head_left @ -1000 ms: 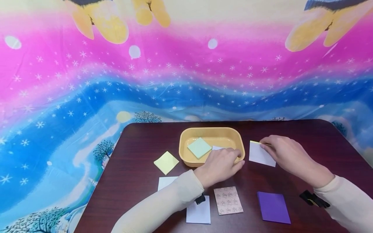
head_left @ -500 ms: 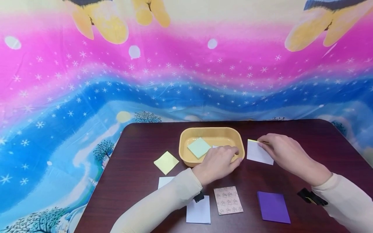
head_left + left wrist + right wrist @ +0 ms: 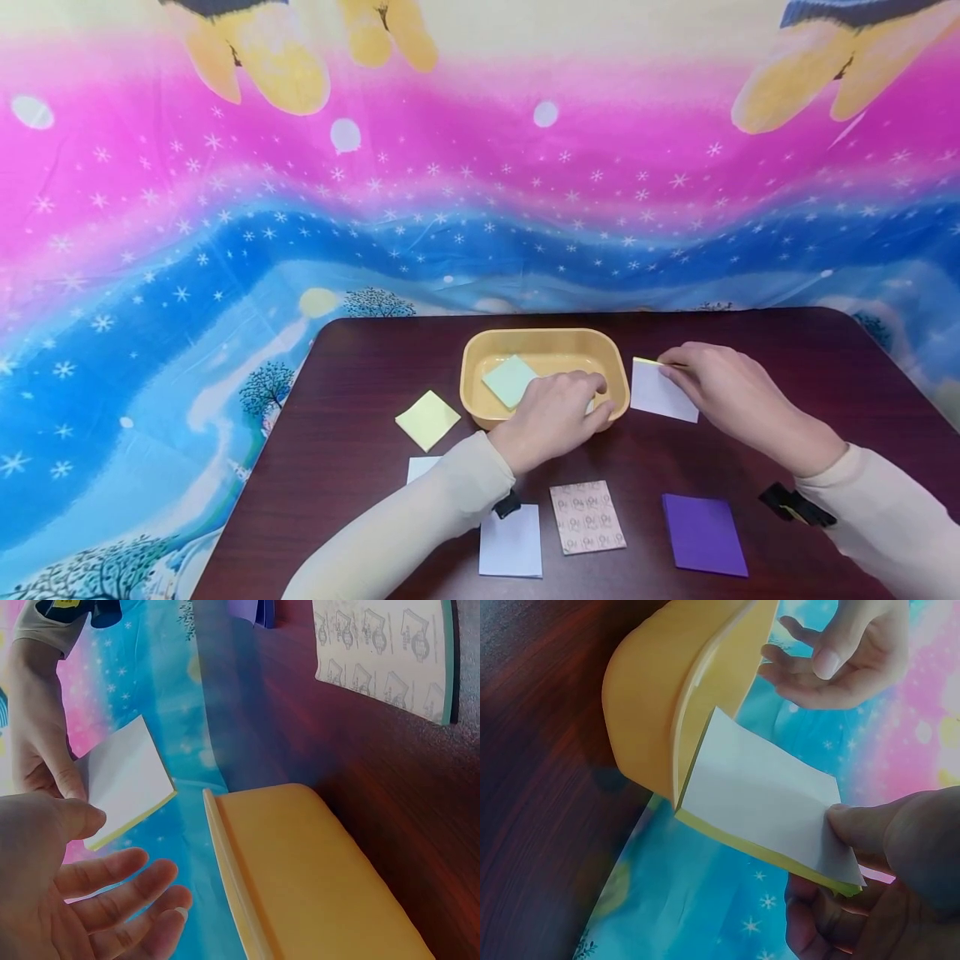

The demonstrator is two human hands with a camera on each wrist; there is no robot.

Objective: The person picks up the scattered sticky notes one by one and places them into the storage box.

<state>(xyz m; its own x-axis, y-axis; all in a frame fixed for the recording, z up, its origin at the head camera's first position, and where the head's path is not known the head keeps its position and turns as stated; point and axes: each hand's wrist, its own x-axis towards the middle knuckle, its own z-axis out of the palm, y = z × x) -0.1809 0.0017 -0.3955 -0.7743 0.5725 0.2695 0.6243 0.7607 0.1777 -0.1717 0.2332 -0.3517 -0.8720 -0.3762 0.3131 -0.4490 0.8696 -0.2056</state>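
Pad (image 3: pixel 663 393) | right hand (image 3: pixel 723 387) pinches one end, likely leaving the rest free | left hand (image 3: pixel 551 417) relaxed, gripping nothing, above tub (image 3: pixel 543 346) | by far edge of tabletop (image 3: pixel 315 467)

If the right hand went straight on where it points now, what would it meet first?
The right hand would likely meet the yellow tray, its held white-faced pad leading; height is unclear, so it may pass above.

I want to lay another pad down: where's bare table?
Bare: between the patterned pad and purple pad; from the yellow pad to the left edge of the table.

Crowded: around the tub, with the left hand there and the right hand holding a white-faced pad.
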